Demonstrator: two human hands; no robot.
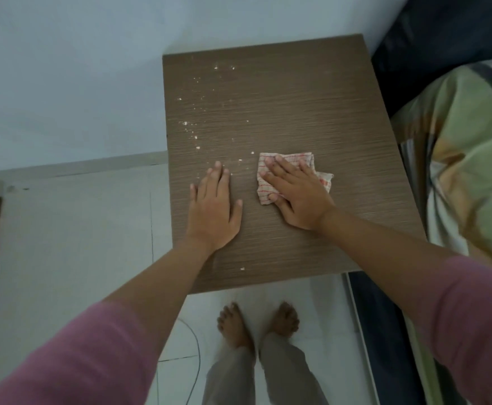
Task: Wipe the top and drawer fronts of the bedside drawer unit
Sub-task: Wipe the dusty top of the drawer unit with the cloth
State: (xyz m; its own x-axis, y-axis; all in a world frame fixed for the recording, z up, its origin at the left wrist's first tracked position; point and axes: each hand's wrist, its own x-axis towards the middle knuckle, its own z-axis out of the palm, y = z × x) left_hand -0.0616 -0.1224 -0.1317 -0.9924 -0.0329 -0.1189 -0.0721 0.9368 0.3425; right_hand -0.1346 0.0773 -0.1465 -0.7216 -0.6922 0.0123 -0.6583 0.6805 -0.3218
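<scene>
Flat, our right hand (296, 194) presses the cloth (293, 176) on the drawer unit top (297, 106); our left hand (214, 209) rests open beside the cloth. Next we should push toward the crumbs (195, 124) behind it.

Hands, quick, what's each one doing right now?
Left hand: open, flat on the drawer unit top, holding nothing.
Right hand: open, palm pressing the checked cloth onto the top.
</scene>
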